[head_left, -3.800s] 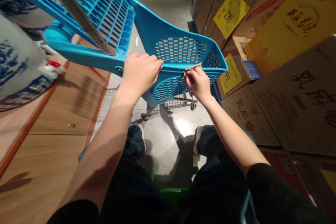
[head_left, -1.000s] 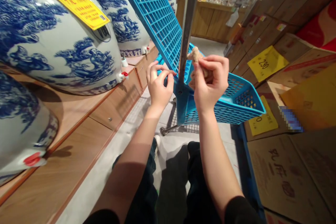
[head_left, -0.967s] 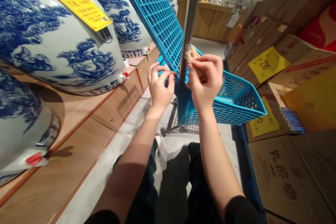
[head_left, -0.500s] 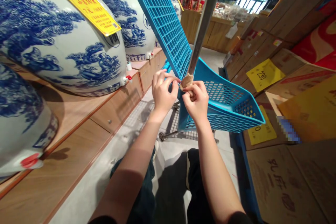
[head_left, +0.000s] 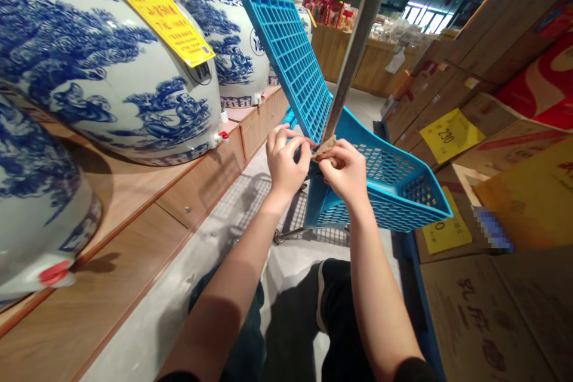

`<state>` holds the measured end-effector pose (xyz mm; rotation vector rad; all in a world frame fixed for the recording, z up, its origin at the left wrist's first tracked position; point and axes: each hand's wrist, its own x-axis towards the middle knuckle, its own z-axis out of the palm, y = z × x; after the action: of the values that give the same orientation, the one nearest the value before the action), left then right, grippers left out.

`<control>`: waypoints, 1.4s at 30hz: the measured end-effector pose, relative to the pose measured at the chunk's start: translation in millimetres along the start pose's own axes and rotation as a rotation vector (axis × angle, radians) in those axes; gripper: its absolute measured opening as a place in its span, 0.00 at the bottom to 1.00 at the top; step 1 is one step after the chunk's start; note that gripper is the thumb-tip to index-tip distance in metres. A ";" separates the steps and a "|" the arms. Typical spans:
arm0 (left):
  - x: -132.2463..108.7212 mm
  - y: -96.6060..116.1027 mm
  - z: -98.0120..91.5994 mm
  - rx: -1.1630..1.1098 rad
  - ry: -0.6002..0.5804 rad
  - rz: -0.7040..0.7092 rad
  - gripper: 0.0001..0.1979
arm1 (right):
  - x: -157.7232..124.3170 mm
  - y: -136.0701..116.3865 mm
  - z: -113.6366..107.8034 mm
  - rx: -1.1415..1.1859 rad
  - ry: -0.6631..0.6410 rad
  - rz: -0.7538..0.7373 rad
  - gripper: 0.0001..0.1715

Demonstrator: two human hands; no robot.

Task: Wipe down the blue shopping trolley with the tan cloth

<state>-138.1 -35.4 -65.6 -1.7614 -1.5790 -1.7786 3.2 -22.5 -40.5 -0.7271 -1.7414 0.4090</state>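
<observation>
A crumpled brown, cloth-like piece (head_left: 326,145) is in front of me, at the lower end of a long metal bar (head_left: 353,51); whether it is tied to the bar I cannot tell. My right hand (head_left: 344,172) pinches this piece between thumb and fingers. From the other side, my left hand (head_left: 289,158) has its thumb and forefinger closed on the piece's left edge, the other fingers bent. Just beyond my hands is a blue shopping cart (head_left: 380,203) with perforated walls, its blue grid flap (head_left: 290,54) tilted up. My fingers partly cover the brown piece.
Large blue-and-white porcelain jars (head_left: 152,71) with small red taps stand on a wooden cabinet (head_left: 201,191) to my left. Stacked cardboard boxes (head_left: 474,298) with yellow price signs (head_left: 452,134) line the right. A wooden counter (head_left: 331,48) with packaged goods is farther back.
The brown piece has turned from a round, face-on shape to a flatter, folded one. Both hands have shifted slightly right and down in the view, still at the piece.
</observation>
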 end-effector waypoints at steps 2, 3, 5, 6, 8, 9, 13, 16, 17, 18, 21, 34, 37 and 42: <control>-0.4 0.3 1.2 -0.012 0.003 -0.012 0.11 | -2.6 0.3 -2.5 -0.020 -0.042 0.036 0.09; -0.6 0.4 1.6 -0.014 0.002 -0.021 0.11 | -1.6 -1.5 -4.0 -0.028 -0.048 0.041 0.09; -0.8 0.2 2.0 -0.012 0.000 -0.038 0.10 | 4.2 -7.7 -7.0 -0.021 -0.016 0.014 0.11; -0.8 0.0 1.9 -0.013 0.000 -0.040 0.11 | 7.8 -11.1 -8.2 -0.014 0.016 -0.013 0.12; -0.6 -0.6 1.2 -0.015 0.003 -0.032 0.11 | 13.3 -15.7 -9.8 -0.008 0.061 -0.054 0.13; -0.4 -0.9 0.8 -0.016 0.005 -0.023 0.11 | 14.3 -16.3 -10.1 -0.007 0.050 -0.048 0.13; -0.1 -1.4 -0.1 -0.033 0.017 0.009 0.11 | 7.6 -9.9 -11.4 0.038 -0.116 0.092 0.14; -0.1 -0.8 0.4 -0.025 0.012 -0.008 0.11 | 2.3 -7.0 -13.2 0.018 -0.215 0.125 0.16; 0.0 -0.4 0.7 -0.017 0.009 -0.017 0.11 | 2.5 -7.8 -13.2 0.002 -0.226 0.114 0.16; 0.0 0.1 1.0 -0.011 0.010 -0.025 0.10 | 3.9 -9.6 -12.7 -0.005 -0.210 0.095 0.16; 0.0 2.0 1.4 -0.016 0.017 -0.034 0.11 | 16.0 -19.0 -9.7 0.021 -0.027 0.019 0.14; 4.4 3.0 1.6 -0.056 0.047 -0.047 0.13 | 22.1 -5.4 -32.1 0.130 -0.446 0.169 0.15; 5.2 3.4 2.9 -0.028 0.048 -0.077 0.13 | 19.6 -6.8 -26.8 0.149 -0.321 0.133 0.15; 4.0 3.1 1.7 -0.001 0.062 -0.033 0.12 | 35.9 -21.4 -16.2 0.265 0.148 0.034 0.09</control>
<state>-135.9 -33.4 -61.1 -1.6730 -1.5928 -1.8304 7.2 -16.5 3.7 -0.5811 -1.5025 0.5821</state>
